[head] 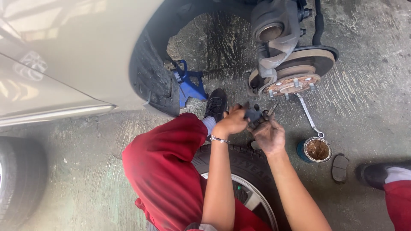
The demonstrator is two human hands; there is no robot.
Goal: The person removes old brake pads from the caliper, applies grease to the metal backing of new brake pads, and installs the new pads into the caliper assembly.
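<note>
While both hands grip a dark brake pad [253,114] at mid-frame, left hand [231,122] clenched on it and right hand [267,134] pinching its edge, pad preparation seems underway; fitting calls for reaching the caliper [276,34] at one o'clock, above the rotor [299,68].

Car repair garage, you sit on a removed wheel [252,171], rough concrete floor [364,85], car body [64,51] on a blue jack stand [188,85], exposed brake disc [299,68], wrench [309,114] lying below it.
</note>
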